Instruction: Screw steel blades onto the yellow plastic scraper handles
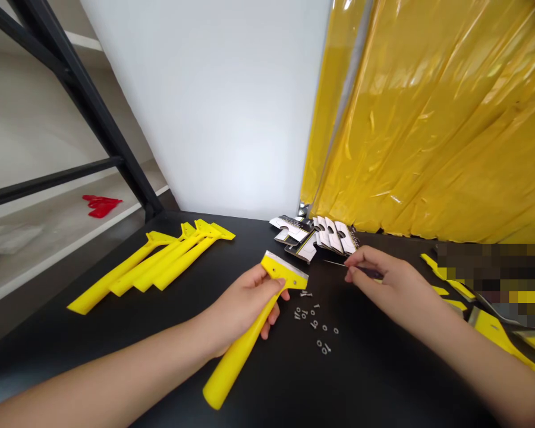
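Note:
My left hand [254,303] is wrapped round a yellow scraper [238,362], its wide head with a metal edge up and its handle toward me. The thumb lies on the head, near two small holes. To the right, my right hand [378,273] pinches a thin screwdriver [336,263], its shaft pointing left, apart from the scraper. Small screws and nuts [314,324] lie loose on the black table [160,333] between my hands. Behind them sit white and black card packets [334,235]. Several yellow scrapers [160,261] lie side by side at the left.
More yellow scrapers [494,333] lie at the right, partly behind my right forearm. A white panel [218,107] and a yellow plastic sheet [450,131] stand at the back. On the left are a black metal frame [93,119] and a shelf with a red item [101,205].

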`<state>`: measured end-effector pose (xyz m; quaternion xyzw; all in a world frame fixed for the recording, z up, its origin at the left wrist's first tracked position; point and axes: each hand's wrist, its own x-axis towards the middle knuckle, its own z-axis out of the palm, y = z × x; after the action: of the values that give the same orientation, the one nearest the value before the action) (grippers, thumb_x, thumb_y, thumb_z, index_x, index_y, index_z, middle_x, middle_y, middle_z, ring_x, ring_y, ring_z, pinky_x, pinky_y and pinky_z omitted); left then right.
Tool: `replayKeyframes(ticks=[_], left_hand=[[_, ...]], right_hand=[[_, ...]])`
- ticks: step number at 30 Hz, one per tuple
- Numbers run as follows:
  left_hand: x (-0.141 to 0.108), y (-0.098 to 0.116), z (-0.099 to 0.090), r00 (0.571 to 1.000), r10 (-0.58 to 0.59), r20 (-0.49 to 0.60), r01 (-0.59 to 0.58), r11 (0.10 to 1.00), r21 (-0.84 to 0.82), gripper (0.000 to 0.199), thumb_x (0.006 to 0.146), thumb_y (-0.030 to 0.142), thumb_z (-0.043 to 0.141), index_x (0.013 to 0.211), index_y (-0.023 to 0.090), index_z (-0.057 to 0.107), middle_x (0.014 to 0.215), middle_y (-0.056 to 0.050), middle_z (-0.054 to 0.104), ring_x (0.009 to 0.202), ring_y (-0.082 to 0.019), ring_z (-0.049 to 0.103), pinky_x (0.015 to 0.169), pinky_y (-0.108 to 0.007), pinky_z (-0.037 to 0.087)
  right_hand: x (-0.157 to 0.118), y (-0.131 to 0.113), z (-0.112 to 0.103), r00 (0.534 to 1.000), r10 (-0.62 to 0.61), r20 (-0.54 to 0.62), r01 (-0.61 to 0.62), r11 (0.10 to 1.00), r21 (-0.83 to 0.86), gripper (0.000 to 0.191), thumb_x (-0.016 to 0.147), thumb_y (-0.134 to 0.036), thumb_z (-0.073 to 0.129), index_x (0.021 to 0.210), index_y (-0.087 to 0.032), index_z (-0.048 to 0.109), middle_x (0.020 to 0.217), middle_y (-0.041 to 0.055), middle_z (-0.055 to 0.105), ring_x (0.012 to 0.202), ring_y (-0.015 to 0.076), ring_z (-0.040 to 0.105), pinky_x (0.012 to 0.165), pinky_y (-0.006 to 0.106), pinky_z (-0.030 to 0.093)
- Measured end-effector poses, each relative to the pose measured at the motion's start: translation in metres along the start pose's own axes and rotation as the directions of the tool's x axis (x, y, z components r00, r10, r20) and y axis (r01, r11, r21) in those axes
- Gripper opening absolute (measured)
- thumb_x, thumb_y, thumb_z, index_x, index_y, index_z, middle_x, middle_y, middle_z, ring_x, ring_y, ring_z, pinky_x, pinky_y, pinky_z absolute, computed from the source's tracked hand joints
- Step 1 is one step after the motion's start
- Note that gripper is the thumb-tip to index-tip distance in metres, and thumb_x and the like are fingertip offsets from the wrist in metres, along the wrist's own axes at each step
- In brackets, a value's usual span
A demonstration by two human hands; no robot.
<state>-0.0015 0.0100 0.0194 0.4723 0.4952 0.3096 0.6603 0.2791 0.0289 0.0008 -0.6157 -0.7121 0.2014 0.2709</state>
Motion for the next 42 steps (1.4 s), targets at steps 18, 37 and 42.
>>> replayKeyframes(ticks=[18,37,42], left_hand=[[0.005,-0.009,-0.002,0.999,0.048,0.017,-0.049,0.998,0.028,0.024,0.094,0.041,0.063,0.100,0.019,0.056,0.098,-0.003,0.063,0.057,-0.009,0.054,0.040,-0.020,0.044],[0.011,0.009,-0.018,0.983,0.123,-0.134,-0.141,0.981,-0.135,0.021,0.092,0.038,0.069,0.089,0.018,0.061,0.073,-0.002,0.065,0.050,-0.011,0.053,0.042,-0.021,0.044],[0.011,0.003,-0.014,0.993,0.071,-0.093,-0.085,0.984,-0.158,0.019,0.094,0.035,0.066,0.089,0.018,0.060,0.071,-0.001,0.064,0.050,-0.011,0.053,0.041,-0.020,0.043]], right_hand=[[0.009,0.010,0.027,0.972,-0.233,0.026,0.234,0.949,-0.210,0.013,0.099,-0.029,0.051,0.103,-0.024,0.063,0.102,0.0071,0.069,0.094,0.0257,0.067,0.082,0.038,0.051],[-0.006,-0.009,0.007,0.945,-0.207,0.255,0.219,0.975,-0.022,0.013,0.105,-0.030,0.046,0.105,-0.028,0.060,0.102,0.0006,0.068,0.089,0.0195,0.064,0.080,0.034,0.050],[-0.005,-0.013,0.007,0.941,-0.135,0.311,0.119,0.990,0.071,0.018,0.105,-0.031,0.046,0.102,-0.028,0.063,0.098,0.0003,0.069,0.091,0.0203,0.065,0.082,0.035,0.049]])
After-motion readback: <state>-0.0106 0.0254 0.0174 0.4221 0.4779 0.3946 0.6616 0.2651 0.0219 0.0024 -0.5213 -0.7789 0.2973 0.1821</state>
